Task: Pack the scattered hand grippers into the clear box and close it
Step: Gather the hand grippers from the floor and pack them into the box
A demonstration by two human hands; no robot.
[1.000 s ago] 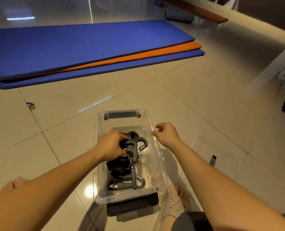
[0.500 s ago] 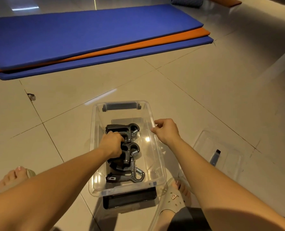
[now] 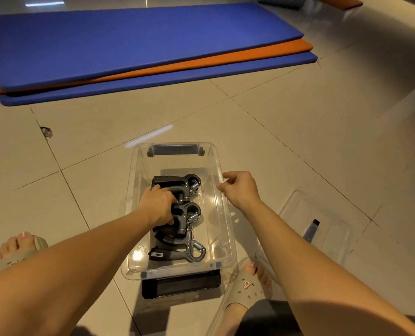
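Note:
A clear plastic box (image 3: 138, 270) stands open on the tiled floor in front of me. Inside it lie three black hand grippers with steel springs: one at the far end (image 3: 177, 183), one in the middle (image 3: 186, 214), one nearest me (image 3: 177, 254). My left hand (image 3: 158, 207) is down in the box, fingers closed on the handles of the middle gripper. My right hand (image 3: 240, 190) rests at the box's right rim, fingers loosely curled with nothing in them. The clear lid (image 3: 332, 224) with a dark latch lies on the floor to the right.
Blue and orange exercise mats (image 3: 141, 49) are stacked on the floor beyond the box. My sandalled feet show at the left (image 3: 12, 253) and by the box's near right corner (image 3: 247, 282). A black latch flap (image 3: 181, 284) hangs off the box's near end.
My left hand has pushed a gripper down among the others in the box and stays on it. The right hand remains at the rim. The view has tilted slightly downward.

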